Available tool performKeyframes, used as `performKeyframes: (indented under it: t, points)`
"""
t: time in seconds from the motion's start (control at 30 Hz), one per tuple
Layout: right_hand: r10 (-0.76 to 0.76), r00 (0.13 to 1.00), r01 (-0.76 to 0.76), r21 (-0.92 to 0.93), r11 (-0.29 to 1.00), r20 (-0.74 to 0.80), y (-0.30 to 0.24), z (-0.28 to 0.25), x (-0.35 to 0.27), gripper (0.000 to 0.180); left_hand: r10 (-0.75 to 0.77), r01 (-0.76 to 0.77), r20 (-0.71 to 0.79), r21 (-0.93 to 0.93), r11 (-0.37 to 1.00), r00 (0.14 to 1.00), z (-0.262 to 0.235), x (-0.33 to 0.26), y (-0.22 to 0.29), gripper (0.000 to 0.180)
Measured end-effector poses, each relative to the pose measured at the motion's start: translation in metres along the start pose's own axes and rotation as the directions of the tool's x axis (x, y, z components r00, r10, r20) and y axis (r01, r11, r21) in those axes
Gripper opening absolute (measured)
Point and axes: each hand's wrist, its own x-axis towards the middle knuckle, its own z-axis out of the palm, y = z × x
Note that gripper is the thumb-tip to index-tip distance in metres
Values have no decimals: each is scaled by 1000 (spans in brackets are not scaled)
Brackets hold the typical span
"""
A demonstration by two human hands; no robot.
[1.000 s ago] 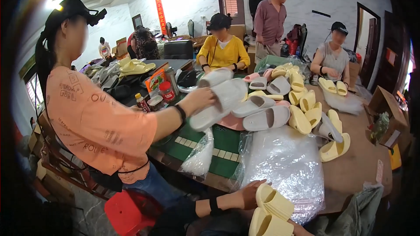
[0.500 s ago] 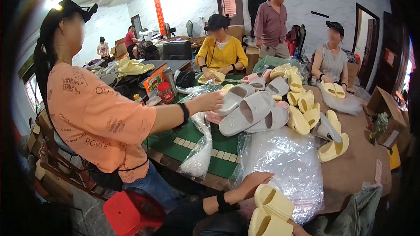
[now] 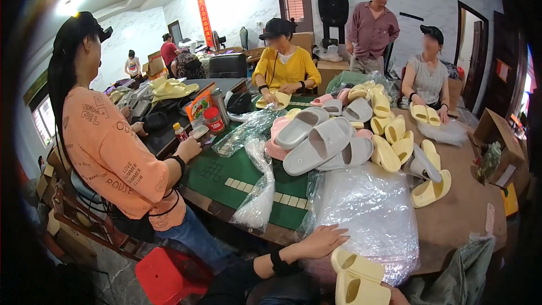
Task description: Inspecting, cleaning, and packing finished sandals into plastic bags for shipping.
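My left hand (image 3: 320, 241) lies with its fingers stretched out at the near left part of a stack of clear plastic bags (image 3: 370, 209). A pair of pale yellow slippers (image 3: 357, 274) is held at the lower edge by my right hand (image 3: 398, 297), which shows only in part, its fingers mostly hidden. Beyond the bags rises a pile of slippers, with a large grey slipper (image 3: 317, 146) in front, pink ones at its left and yellow slippers (image 3: 389, 149) at its right.
A bunched clear bag (image 3: 254, 197) lies on the green mat (image 3: 217, 178) at left. A co-worker in orange (image 3: 118, 152) stands there, beside a red stool (image 3: 169, 277). Across the table, two co-workers handle yellow slippers. An open cardboard box (image 3: 497, 147) stands at right.
My left hand has shifted slightly down and left, its fingers spread more. The slippers in my right hand moved a little right and down. The orange-clad co-worker drew an arm back from the pile.
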Motion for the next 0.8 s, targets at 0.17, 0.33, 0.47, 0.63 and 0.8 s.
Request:
performKeyframes:
  t: [0.17,0.33,0.47,0.63,0.8]
  points:
    - [-27,990,46,-141,989,136,-5,-6,2,83,37,-45,-40,-221,974,999,-12,7,4,31]
    - [11,999,-3,-264,965,30,-41,3,14,85,-142,83,-182,-297,951,973,-27,0,27,27]
    - [-347,934,225,-610,760,-88,-30,-3,20,40,-210,119,-303,-291,949,930,-37,2,52,29]
    - [-407,904,113,-842,528,-134,-32,-11,12,31,-167,14,-382,-371,929,909,-47,9,70,33]
    - [-491,867,184,-863,471,-83,-26,-7,8,31,-39,-107,-443,-301,948,896,-44,12,75,33]
